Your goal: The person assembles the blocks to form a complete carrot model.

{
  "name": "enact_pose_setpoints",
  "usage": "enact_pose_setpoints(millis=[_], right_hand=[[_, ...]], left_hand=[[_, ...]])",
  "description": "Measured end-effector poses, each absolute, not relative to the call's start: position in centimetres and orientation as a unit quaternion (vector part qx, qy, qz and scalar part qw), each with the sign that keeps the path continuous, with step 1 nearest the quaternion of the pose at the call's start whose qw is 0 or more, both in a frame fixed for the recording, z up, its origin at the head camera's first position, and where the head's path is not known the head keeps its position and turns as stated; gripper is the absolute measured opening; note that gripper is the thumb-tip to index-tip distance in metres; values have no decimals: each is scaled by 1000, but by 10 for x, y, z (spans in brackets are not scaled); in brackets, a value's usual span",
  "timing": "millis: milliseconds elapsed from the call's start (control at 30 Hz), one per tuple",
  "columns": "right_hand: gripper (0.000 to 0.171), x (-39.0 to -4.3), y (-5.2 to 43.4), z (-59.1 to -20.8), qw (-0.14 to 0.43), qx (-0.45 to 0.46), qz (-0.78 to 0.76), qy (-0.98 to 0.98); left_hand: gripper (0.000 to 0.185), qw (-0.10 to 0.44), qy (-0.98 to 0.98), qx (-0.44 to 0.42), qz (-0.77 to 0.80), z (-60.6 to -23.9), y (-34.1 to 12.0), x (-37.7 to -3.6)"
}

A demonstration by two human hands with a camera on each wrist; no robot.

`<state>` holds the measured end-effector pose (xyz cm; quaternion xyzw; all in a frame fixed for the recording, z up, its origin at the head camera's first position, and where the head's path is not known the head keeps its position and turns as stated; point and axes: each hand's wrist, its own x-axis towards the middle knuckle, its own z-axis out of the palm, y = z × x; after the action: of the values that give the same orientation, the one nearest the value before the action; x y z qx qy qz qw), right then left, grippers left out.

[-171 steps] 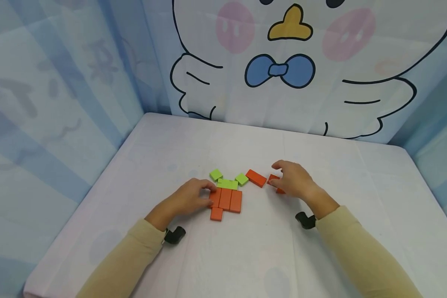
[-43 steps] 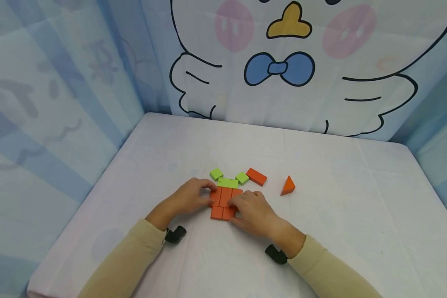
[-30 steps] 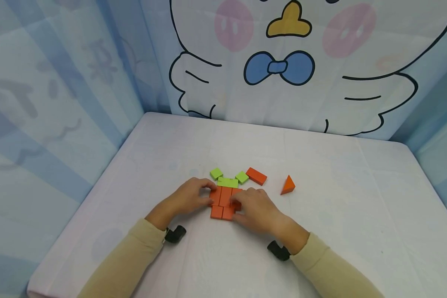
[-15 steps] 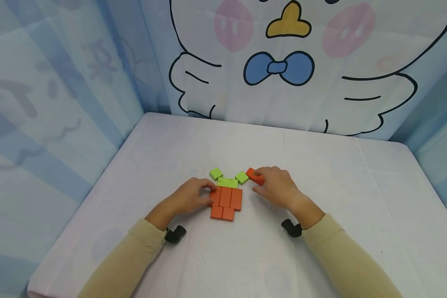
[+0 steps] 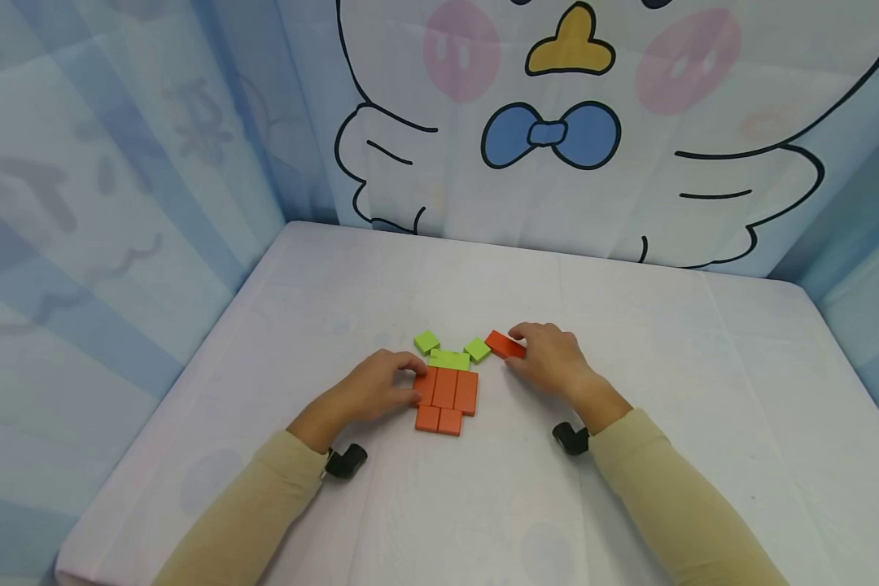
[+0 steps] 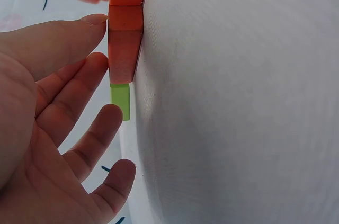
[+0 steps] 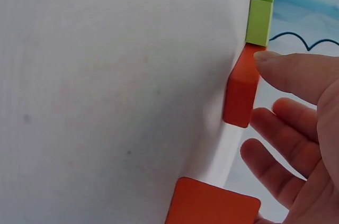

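Observation:
Several orange rectangular blocks (image 5: 445,388) lie side by side on the table, with two small orange blocks (image 5: 438,420) below and a green block (image 5: 449,359) above them. My left hand (image 5: 373,387) touches the leftmost orange block (image 6: 125,54) with its thumb and index fingertips; its other fingers (image 6: 108,128) are spread. My right hand (image 5: 553,358) pinches a slanted orange block (image 5: 503,344) between thumb and fingers. That block meets a tilted green block (image 5: 477,350) at its upper left end. An orange triangular block (image 7: 212,203), hidden by the right hand in the head view, shows in the right wrist view.
A second tilted green block (image 5: 426,341) lies at the upper left of the arrangement. White cloth covers the table (image 5: 513,505). Behind it hangs a curtain (image 5: 557,203) with a cartoon print. A dark camera sits on each wrist.
A small orange block has joined the bottom row, brought by my right hand. That hand has since moved up and right to the slanted orange block. My left hand has stayed in place.

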<state>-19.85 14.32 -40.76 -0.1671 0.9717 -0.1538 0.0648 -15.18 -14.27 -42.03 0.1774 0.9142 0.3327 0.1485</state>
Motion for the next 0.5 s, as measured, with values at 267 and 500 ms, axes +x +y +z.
enact_pose_setpoints(millis=[267,500], right_hand=[[44,-201,143,-410,71,-156,-152,973],[42,-204,139,-414,63,-146,-159,974]], left_hand=[[36,150,915,174,332,-419,-142,-151],[36,150,915,173,332,-419,-142,-151]])
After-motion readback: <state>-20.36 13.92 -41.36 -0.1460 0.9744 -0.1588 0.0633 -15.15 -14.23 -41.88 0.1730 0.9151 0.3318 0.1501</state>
